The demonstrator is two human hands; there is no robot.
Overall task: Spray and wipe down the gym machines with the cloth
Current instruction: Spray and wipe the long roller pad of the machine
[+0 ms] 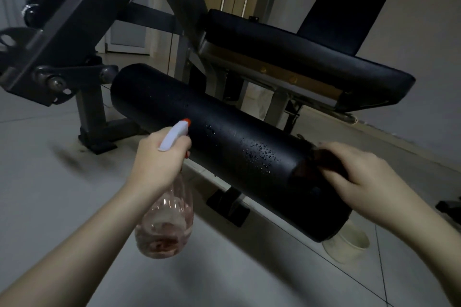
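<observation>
Flooring of pale tiles [62, 194] spans the whole lower view. Gym machine frame [74, 20], dark grey steel, rises at upper left with bolted pivot plates. Black seat pad [299, 57] extends to the right of the frame, with a black back pad [341, 15] standing tilted behind it.

Black roller pad [199, 127] lies diagonally in front of the seat, running from the frame's pivot down towards lower right. Its surface carries water droplets [259, 154] clustered right of centre, with a few more nearer the middle.

White round container [349, 242] sits on the floor below the roller's near end, partly hidden by it.

Spray bottle [166, 227], clear with a pinkish tint and some liquid at the bottom, hangs upright over the floor just in front of the roller. Its white nozzle [174, 134] with orange tip points at the roller, close to its surface.

Left grip [159, 157] is wrapped round the bottle's neck below the nozzle, fingers curled about it.

Right grip [359, 177] rests on the roller near its right end, fingers bent over the cloth and holding it.

Cloth [321, 164], dark brownish and bunched, is pressed against the roller's top surface under those fingers, just right of the droplets; its outline is blurred.
</observation>
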